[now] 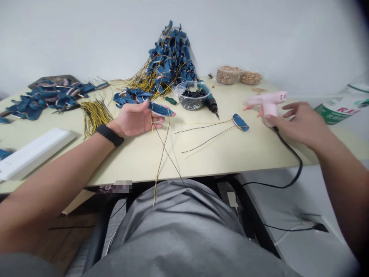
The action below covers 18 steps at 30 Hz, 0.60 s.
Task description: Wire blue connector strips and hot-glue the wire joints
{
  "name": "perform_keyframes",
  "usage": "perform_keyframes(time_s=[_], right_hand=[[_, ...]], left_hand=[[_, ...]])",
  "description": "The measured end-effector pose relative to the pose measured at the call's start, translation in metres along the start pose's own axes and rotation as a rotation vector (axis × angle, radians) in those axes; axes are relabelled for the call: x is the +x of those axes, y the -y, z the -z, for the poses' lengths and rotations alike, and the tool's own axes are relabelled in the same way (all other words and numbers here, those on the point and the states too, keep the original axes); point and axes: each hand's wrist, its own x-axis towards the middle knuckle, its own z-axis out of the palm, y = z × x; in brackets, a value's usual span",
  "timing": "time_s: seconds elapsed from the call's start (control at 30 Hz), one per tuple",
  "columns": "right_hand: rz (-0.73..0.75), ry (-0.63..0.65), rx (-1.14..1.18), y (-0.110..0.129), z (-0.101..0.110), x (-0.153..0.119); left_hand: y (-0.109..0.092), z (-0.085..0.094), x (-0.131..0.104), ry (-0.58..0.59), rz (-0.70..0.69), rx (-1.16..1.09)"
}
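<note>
My left hand (135, 117), with a black band at the wrist, is raised palm up over the table. A small blue piece (160, 109) lies across its fingers, pressed by the thumb, and yellow and black wires (163, 146) hang from it toward my lap. My right hand (300, 121) is at the handle of a pink glue gun (269, 102). Its thumb meets the lower handle while the fingers are spread, with a gap beside the handle. Between the hands, a second blue piece (241, 122) lies on the table with its wires stretched left.
Behind stand a tall heap of wired blue pieces (173, 57), a tub of black parts (191, 102), a screwdriver (211, 104) and tubs of tan bits (227, 75). At left are more blue pieces (46, 96), a wire bundle (95, 115) and a white box (37, 152). A black cord (298, 165) trails off the table.
</note>
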Motion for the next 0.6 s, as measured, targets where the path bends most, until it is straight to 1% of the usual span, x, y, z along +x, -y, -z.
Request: perform_keyframes(time_s=[0.07, 0.1, 0.13, 0.2, 0.23, 0.27, 0.33, 0.37, 0.43, 0.5, 0.6], right_hand=[[-0.113, -0.074, 0.032, 0.004, 0.009, -0.019], [-0.141, -0.087, 0.061, 0.01, 0.014, -0.028], [-0.147, -0.094, 0.083, 0.018, 0.021, -0.036], [-0.1, -0.043, 0.113, 0.039, 0.031, -0.045], [-0.059, -0.001, 0.097, 0.05, 0.034, -0.045], [0.011, 0.067, 0.068, 0.059, 0.035, -0.043], [0.137, 0.19, -0.039, 0.074, 0.031, -0.031], [0.2, 0.252, -0.074, 0.079, 0.025, -0.024], [0.268, 0.353, -0.094, 0.083, 0.012, -0.01], [0.283, 0.395, -0.112, 0.083, 0.001, 0.0], [0.304, 0.371, -0.118, 0.081, -0.004, 0.007]], left_hand=[[-0.003, -0.002, -0.002, -0.012, -0.01, 0.007], [-0.004, -0.003, -0.003, -0.015, -0.014, 0.009], [-0.005, -0.003, -0.004, -0.015, -0.018, 0.011], [-0.007, -0.004, -0.006, -0.015, -0.027, 0.014], [-0.008, -0.004, -0.006, -0.016, -0.033, 0.016], [-0.009, -0.004, -0.007, -0.016, -0.041, 0.019], [-0.011, -0.001, -0.007, -0.004, -0.052, 0.027], [-0.012, 0.0, -0.007, 0.005, -0.057, 0.029], [-0.016, 0.003, -0.007, 0.017, -0.074, 0.032], [-0.02, 0.005, -0.008, 0.005, -0.102, 0.032], [-0.029, 0.006, -0.01, -0.047, -0.137, 0.04]])
